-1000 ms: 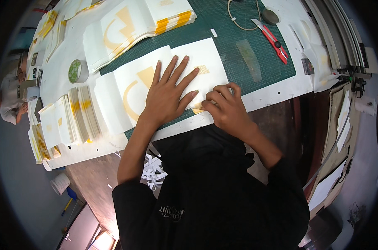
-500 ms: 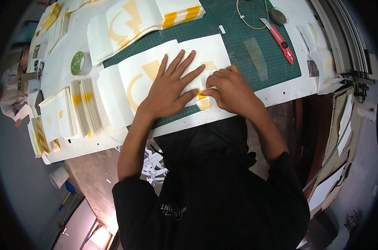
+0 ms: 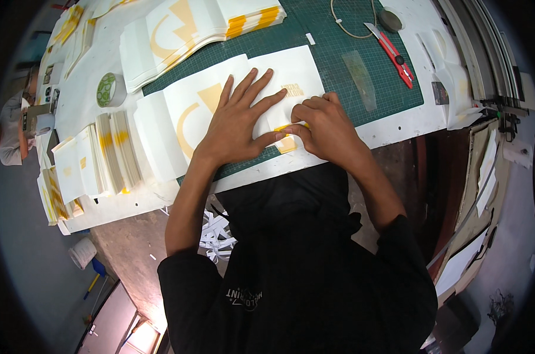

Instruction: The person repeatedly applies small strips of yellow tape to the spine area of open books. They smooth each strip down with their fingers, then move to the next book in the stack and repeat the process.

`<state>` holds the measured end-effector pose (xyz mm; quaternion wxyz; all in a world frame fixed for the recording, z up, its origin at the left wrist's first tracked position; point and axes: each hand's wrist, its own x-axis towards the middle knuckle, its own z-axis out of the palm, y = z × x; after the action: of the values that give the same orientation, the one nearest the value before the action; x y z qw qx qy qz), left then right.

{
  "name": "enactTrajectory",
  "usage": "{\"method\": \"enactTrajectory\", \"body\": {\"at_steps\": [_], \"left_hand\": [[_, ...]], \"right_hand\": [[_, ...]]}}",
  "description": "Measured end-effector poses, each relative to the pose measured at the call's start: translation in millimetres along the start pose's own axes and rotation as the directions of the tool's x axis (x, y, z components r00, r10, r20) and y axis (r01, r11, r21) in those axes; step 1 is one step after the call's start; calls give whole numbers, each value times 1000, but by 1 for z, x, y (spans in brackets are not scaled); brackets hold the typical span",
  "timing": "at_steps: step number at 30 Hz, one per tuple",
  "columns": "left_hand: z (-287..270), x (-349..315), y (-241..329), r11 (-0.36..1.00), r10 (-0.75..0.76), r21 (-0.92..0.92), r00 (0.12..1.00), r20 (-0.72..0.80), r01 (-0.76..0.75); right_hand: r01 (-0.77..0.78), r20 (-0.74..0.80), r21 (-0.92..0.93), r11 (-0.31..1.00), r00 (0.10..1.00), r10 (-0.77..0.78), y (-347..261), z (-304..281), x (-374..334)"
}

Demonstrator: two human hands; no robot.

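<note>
A white printed sheet with pale yellow shapes [image 3: 182, 88] lies on the green cutting mat [image 3: 326, 65]. My left hand [image 3: 232, 130] rests on it, palm down and fingers spread, its thumb reaching toward a small folded flap with a yellow edge [image 3: 287, 144]. At that flap, my right hand [image 3: 323, 127] is closed, its fingers curled and its thumb pressing on the yellow edge of the sheet. The two thumbs nearly meet there. What lies under the right fingers is partly hidden.
A stack of folded printed sheets [image 3: 202, 29] lies beyond the mat's near part. A red utility knife [image 3: 394, 56] is at the right. Left of me are a tape roll [image 3: 111, 89] and upright folded bundles [image 3: 111, 153]. Paper strips [image 3: 216, 236] lie below the table; a person [image 3: 14, 127] is far left.
My thumbs have come closer together at the yellow-edged flap. My left palm stays flat on the sheet. The person at far left has shifted position.
</note>
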<state>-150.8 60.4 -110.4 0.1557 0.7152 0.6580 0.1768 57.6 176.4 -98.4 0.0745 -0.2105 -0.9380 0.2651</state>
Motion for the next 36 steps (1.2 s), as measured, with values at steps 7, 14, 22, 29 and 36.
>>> {"method": "enactTrajectory", "body": {"at_steps": [7, 14, 22, 29, 36], "left_hand": [[1, -1, 3, 999, -34, 18, 999, 10, 33], [-2, 0, 6, 999, -37, -2, 999, 24, 37], [-1, 0, 6, 999, -42, 0, 999, 35, 42], [2, -2, 7, 1000, 22, -12, 999, 32, -21], [1, -3, 17, 995, 87, -49, 994, 61, -84]], "right_hand": [[-179, 6, 108, 978, 984, 180, 6, -11, -6], [-190, 32, 118, 975, 982, 188, 5, -15, -4], [-85, -5, 54, 995, 996, 85, 9, -9, -8], [-122, -106, 14, 992, 987, 123, 14, -4, -13], [-219, -169, 31, 975, 961, 221, 33, -9, -23]]}}
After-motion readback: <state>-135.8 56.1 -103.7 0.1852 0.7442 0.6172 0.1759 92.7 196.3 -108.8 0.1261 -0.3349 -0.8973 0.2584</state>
